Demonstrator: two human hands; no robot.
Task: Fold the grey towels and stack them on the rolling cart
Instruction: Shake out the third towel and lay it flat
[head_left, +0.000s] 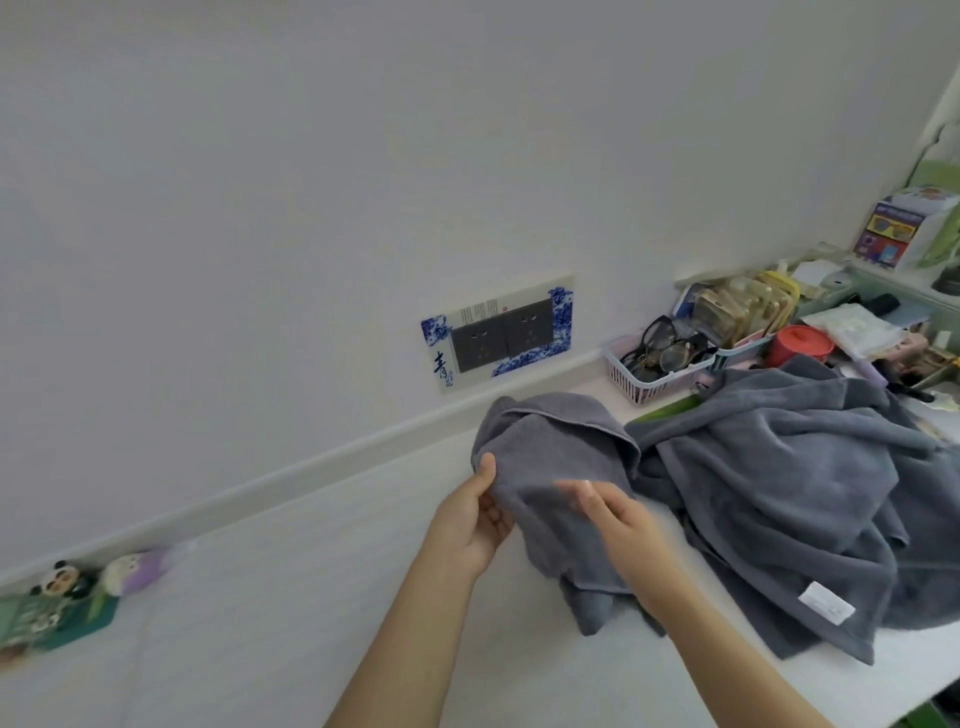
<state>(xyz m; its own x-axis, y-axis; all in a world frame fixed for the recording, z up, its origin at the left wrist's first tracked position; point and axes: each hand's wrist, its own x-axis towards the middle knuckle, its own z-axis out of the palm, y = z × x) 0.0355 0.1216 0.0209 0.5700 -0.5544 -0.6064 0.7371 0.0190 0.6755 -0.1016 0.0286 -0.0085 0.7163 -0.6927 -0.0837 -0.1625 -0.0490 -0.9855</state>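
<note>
The left hand (475, 512) pinches the edge of a small grey towel (556, 467), thumb on top of the cloth and fingers curled beneath, lifting it off the white desk (311, 597). The right hand (615, 519) lies against the front of the same towel with its fingers loosely spread; it is motion-blurred, so whether it grips any cloth cannot be told. The towel hangs in loose folds, its lower end resting on the desk. Just beside it on the right, touching it, lies a rumpled pile of grey towels (789, 493) with a white care label (826, 603) near its front edge. Behind the pile stand a pink basket (641, 382) holding eyeglasses and a red lidded container (797, 345). A blue-and-white framed socket plate (498, 335) sits on the wall.
</note>
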